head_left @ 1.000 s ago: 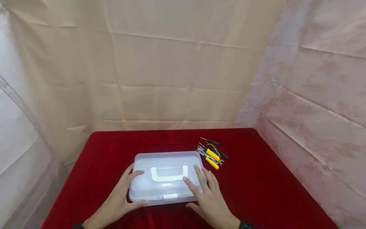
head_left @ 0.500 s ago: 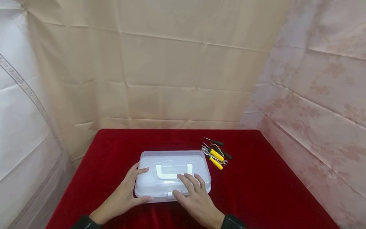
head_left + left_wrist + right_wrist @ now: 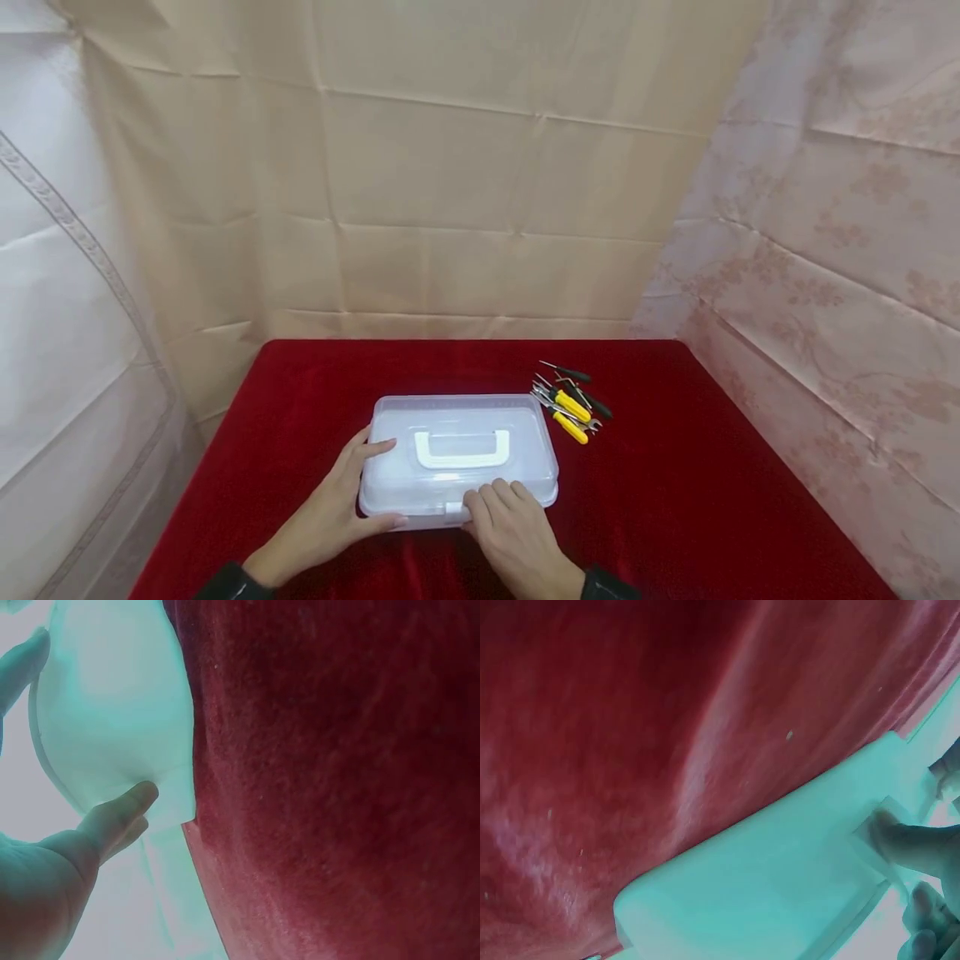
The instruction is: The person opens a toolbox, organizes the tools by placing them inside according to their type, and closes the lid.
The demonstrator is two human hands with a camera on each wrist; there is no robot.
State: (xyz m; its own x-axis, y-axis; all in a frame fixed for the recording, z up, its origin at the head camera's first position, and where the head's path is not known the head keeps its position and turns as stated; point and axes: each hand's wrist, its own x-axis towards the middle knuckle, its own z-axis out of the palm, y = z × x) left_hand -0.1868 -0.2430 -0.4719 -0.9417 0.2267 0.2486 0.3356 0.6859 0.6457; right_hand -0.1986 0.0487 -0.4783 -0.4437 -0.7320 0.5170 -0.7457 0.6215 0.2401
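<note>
Fingers (image 3: 501,492) of the right hand (image 3: 519,540): curled close together, gripping at one white latch (image 3: 453,512), thumb against its face. Latch: mid-front of the box (image 3: 420,522), just left of these fingers in the head view, lying along the front edge; right hand the nearer. Left hand (image 3: 336,512): fingers spread around the box's left end, holding it, thumb on the front wall, index finger on the lid (image 3: 528,433). Box: one, translucent, flat on red cloth (image 3: 675,492), long axis left to right before the person; white handle (image 3: 462,460) on top; contents, if any, not discernible. Loose tools (image 3: 572,406), outside, by the far right corner: yellow-handled and dark-handled pieces, one wrench (image 3: 594,425).
</note>
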